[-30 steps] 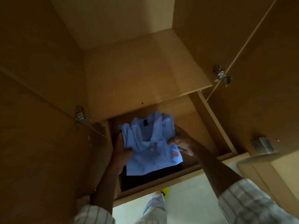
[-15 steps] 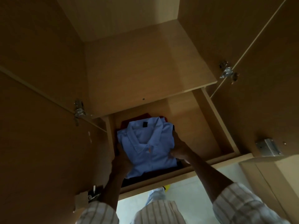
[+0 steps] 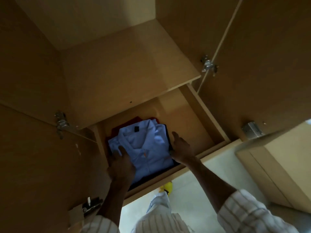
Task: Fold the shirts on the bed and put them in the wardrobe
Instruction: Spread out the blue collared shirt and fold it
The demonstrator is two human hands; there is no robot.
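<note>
Left hand (image 3: 121,167) lies flat on the near-left corner of the folded light-blue shirt (image 3: 144,148), fingers extended and pressing down, nothing grasped. Right hand (image 3: 181,148) stands against the right edge of the same shirt, fingers straight and pointing inward along the side of the pile; it too has hold of nothing, though its thumb side is hidden behind the pile and cannot be confirmed.

Light-blue shirt sits inside the lower wardrobe compartment (image 3: 202,118), collar toward the back, resting on top of a dark garment (image 3: 168,142) whose edge shows at the right of the shirt and along its near side. A red garment (image 3: 133,123) projects from under the shirt at the far-left.

Risks noted, by judgement:
- The pile is uneven, the red garment being offset behind the shirt; withdrawing the hands sideways could drag the top shirt and open its fold
- The near edge of the shirt lies close to the compartment's front lip (image 3: 168,180); a pull toward the person could tip it over
- Lighting is poor, so any creasing beneath the left palm cannot be assessed

Beyond the shirt, the upper shelf (image 3: 134,73) overhangs the compartment
</note>
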